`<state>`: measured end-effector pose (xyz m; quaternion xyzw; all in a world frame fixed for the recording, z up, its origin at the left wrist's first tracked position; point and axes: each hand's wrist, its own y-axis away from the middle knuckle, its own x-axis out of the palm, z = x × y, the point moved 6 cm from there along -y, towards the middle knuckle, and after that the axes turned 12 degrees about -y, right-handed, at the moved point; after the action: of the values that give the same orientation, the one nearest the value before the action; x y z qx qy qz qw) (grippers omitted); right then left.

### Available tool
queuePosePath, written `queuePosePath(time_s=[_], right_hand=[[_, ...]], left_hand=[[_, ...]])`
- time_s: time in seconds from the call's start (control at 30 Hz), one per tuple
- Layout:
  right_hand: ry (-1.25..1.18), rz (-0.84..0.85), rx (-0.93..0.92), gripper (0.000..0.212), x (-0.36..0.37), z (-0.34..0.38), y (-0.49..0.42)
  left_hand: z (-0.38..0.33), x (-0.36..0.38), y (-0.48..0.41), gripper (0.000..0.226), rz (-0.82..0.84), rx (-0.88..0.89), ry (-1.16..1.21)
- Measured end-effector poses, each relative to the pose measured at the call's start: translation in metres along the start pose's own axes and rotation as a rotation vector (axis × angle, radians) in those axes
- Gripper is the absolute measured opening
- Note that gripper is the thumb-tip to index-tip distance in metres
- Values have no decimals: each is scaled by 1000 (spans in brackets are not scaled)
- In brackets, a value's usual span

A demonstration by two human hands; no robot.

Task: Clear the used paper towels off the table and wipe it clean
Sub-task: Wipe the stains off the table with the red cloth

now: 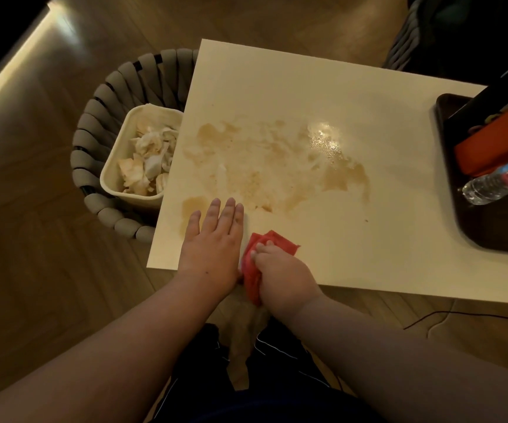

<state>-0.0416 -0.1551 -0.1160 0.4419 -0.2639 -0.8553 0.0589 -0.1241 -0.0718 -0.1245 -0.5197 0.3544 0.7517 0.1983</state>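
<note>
Right hand (281, 271): low in the middle of the frame, fingers curled round a red cloth (272, 242) at the near edge of the table (353, 96).
Left hand (213, 242): flat on the table, fingers straight and close together, just left of the cloth.
Cloth: it pokes out above the right hand's fingers and hangs down past the table edge.
Paper towels (150, 157): off the table, in a cream bin (111, 175) at the left of the frame, well apart from both hands.
Stains (277, 169): brown wet smears across the middle of the table, above the hands; one patch is by the left fingertips.
Hidden: the right hand covers part of the cloth, and the table edge covers the bin's right side.
Cut off: a dark tray (460, 221) runs out of the frame at the right.
Hard to tell: an orange thing (496, 141) on the tray.
Shapes and feel: the table is pale, smooth and shiny; the towels are scrunched and brown-stained; the bin sits inside a round grey woven basket (92, 141); a clear plastic bottle (496, 183) lies on its side on the tray.
</note>
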Motion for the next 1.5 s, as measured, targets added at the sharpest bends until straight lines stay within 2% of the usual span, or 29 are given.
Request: queuePosePath(time_s=[0.17, 0.27, 0.33, 0.4, 0.5, 0.57, 0.63, 0.7, 0.73, 0.9, 1.0, 1.2, 1.33, 1.5], right_hand=[[61, 64, -42, 60, -2, 3, -16], [26, 51, -63, 60, -1, 0, -19], [-5, -3, -76, 57, -7, 2, -26], [-57, -79, -99, 44, -20, 3, -34], [-128, -38, -148, 34, -36, -1, -31], [-249, -94, -165, 32, -51, -15, -22], [-287, -188, -79, 50, -64, -38, -13], [-234, -145, 54, 74, -65, -55, -8], [-197, -101, 75, 79, -62, -58, -9], [-117, -106, 149, 69, -59, -62, -17], [-53, -91, 195, 65, -57, -64, -18], [119, 22, 226, 82, -48, -59, -26], [104, 54, 238, 93, -46, -64, -25], [60, 52, 246, 94, -40, -68, -27]], left_hand=[[6, -1, 4, 90, 8, -16, 49], [5, -4, 2, 90, -10, 1, 90], [1, -4, 2, 103, -13, 84, 120], [-5, -9, 3, 110, -34, 188, 180], [-9, -22, 4, 101, -66, 264, 265], [-10, -26, 3, 98, -26, 278, 292], [-16, -23, 1, 88, 48, 263, 291], [-24, -20, -4, 80, 90, 223, 289], [-29, -18, -7, 78, 106, 200, 290], [-40, -16, -19, 85, 176, 161, 256], [-39, -20, -23, 80, 181, 143, 266], [-29, -12, -6, 80, 222, 101, 301], [14, 10, 16, 77, 240, -18, 315], [68, 38, 30, 70, 280, -148, 315]])
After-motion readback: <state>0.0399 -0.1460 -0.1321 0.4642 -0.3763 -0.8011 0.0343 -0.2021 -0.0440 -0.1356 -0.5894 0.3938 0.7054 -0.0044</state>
